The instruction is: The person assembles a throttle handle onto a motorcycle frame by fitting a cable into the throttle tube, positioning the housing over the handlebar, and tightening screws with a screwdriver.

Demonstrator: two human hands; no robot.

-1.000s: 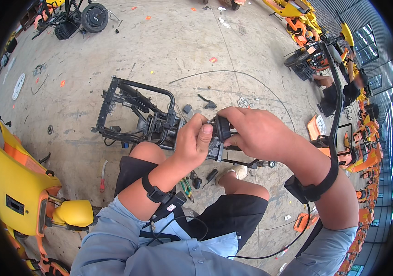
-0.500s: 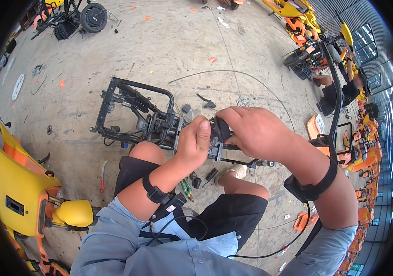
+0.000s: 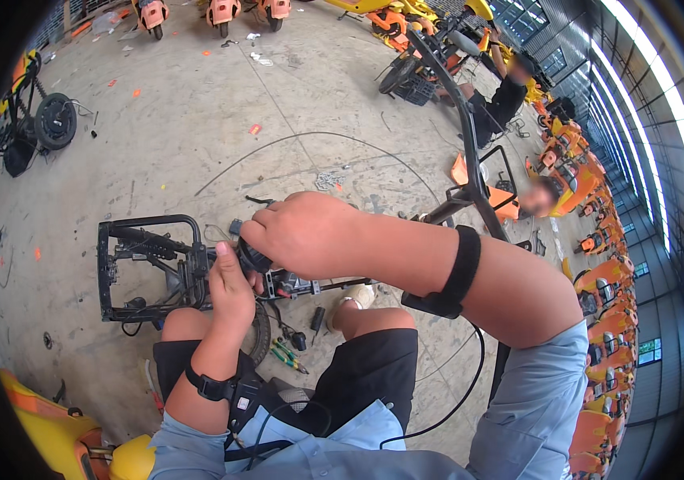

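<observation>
My left hand point(image 3: 232, 285) is closed at the black metal scooter frame point(image 3: 198, 250), its thumb pointing up. From above, my right hand point(image 3: 302, 234) curls its fingers round a small black part point(image 3: 254, 256) beside the left thumb. The two hands almost meet over this part, and most of it is hidden by them, so its kind cannot be made out. The frame lies on the floor by my knees, with a coil-spring shock absorber point(image 3: 146, 243) inside its far-left end. Below the hands, part of a black tyre point(image 3: 260, 332) shows beside my left leg.
Green-handled pliers point(image 3: 288, 357) and small black parts point(image 3: 298, 341) lie between my feet. Bent cable point(image 3: 334, 134) arcs over the concrete floor. A black upright bar point(image 3: 470, 144) rises on the right. Beyond it, a person in black point(image 3: 502, 100) sits by a scooter. Orange scooters point(image 3: 610, 336) line the right side.
The view has turned to the right, so hands and frame now appear farther left. Both hands stay together at the black part. The right forearm now lies more level across the picture.
</observation>
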